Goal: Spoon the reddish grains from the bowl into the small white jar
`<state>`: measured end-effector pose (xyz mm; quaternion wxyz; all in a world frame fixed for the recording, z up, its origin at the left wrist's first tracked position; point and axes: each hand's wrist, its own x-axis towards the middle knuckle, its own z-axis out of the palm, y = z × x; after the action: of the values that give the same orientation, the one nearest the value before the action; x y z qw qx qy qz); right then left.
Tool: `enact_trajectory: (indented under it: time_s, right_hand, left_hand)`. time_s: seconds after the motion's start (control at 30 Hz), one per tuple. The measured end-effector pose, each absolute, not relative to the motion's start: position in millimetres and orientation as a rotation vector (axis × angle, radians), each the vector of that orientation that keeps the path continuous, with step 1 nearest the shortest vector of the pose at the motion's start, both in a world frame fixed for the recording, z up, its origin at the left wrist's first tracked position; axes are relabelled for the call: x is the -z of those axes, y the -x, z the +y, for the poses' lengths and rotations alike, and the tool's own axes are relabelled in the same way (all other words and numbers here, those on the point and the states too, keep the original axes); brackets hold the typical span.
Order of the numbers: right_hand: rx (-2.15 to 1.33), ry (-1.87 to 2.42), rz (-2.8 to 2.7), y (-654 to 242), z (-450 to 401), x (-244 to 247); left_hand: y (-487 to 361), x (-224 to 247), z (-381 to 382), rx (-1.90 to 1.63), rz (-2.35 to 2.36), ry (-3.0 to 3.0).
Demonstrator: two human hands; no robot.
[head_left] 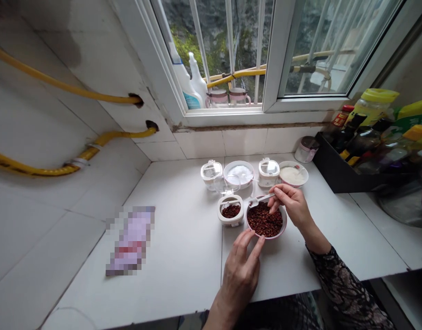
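My right hand (291, 204) pinches the handle of a small white spoon (261, 200), whose scoop is over the left rim of a bowl of dark red peppercorn-like grains (266, 221). The fingers of my left hand (243, 263) are spread, with fingertips touching the near rim of that bowl. Just left of the bowl stands a small clear jar (230, 211), its lid raised, partly filled with the same grains. Behind are two lidded jars (211, 173) (269, 171), a bowl of white grains (239, 174) and a bowl of pale powder (293, 174).
A black rack of bottles (348, 172) stands at the right, beside a small jar (306, 149). A blurred purple packet (133, 240) lies on the white counter (180, 270) at left. Yellow pipes (111, 136) run along the left wall; spray bottles (197, 80) stand at the window.
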<state>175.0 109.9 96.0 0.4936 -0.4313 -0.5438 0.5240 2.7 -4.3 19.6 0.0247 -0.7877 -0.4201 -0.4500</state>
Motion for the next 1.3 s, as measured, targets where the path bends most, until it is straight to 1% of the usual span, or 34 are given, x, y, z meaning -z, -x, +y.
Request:
enact_trajectory:
  time_s: [0.13,0.3,0.37,0.43,0.57,0.63,0.83,0.97,1.3]
  right_hand:
    - [-1.050,0.993,-1.491,-154.7,98.3,-97.0]
    - [-0.637,0.831,-2.000,-143.5,90.3,-91.1]
    - [-0.577,0.802,-2.048,-145.7,89.6,-91.1]
    - [-0.642,0.862,-1.974,-150.5,89.9,-92.8]
    - [-0.908,0.969,-1.677,-166.6,96.0,-96.2]
    - [-0.982,0.999,-1.598,-176.6,101.8,-95.9]
    - [-0.945,1.169,-1.681,-188.8,112.0,-88.6]
    - [-0.922,1.181,-1.787,-178.6,107.6,-85.6]
    - [-1.318,1.188,-1.458,-179.5,108.8,-89.7]
  left_hand:
    - [-1.9,-16.9,-4.3,1.383,-1.284,2.446]
    - [-2.3,-17.6,-4.4,1.402,-1.282,2.426]
    - [-2.5,-17.9,-4.4,1.406,-1.277,2.421]
    - [-2.5,-17.6,-4.5,1.398,-1.280,2.425]
    - [-2.1,-16.0,-4.8,1.393,-1.290,2.439]
    - [-2.1,-15.7,-4.9,1.396,-1.295,2.447]
    - [-2.1,-17.5,-5.1,1.390,-1.298,2.450]
    - [-2.2,-18.1,-5.3,1.384,-1.303,2.447]
    - [-2.2,-15.9,-5.0,1.374,-1.298,2.446]
